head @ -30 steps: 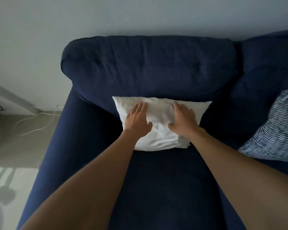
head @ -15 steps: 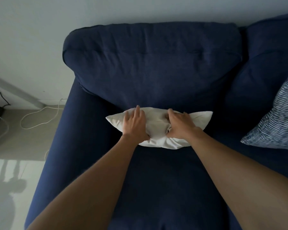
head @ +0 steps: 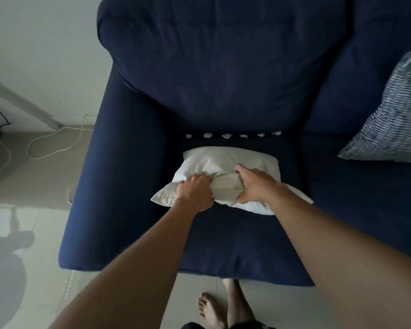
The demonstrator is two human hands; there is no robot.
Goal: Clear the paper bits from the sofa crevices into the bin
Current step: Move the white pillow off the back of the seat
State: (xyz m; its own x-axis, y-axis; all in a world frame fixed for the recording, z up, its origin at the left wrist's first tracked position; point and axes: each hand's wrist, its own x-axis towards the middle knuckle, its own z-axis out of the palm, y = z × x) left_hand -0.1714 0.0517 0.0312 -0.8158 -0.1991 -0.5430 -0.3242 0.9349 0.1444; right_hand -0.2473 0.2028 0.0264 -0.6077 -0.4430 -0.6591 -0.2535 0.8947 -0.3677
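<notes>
Head view shows my left hand [head: 195,194] and my right hand [head: 255,185] both clenched on the white pillow [head: 220,162], bunching its cover between them above the seat cushion [head: 223,241] of the navy sofa [head: 223,67]. The paper bits [head: 228,135] sit in a row along the crevice at 12 o'clock from the pillow, where the seat meets the backrest, apart from the pillow's far edge. No bin is in view, so I cannot tell where they will go. I judge the risk is in the pillow: if I swing or drop it toward 12 o'clock, its corner could sweep the scraps deeper into the gap or scatter them across the dark fabric. Setting it toward the striped cushion [head: 389,119] at 2 o'clock may crowd that side.
</notes>
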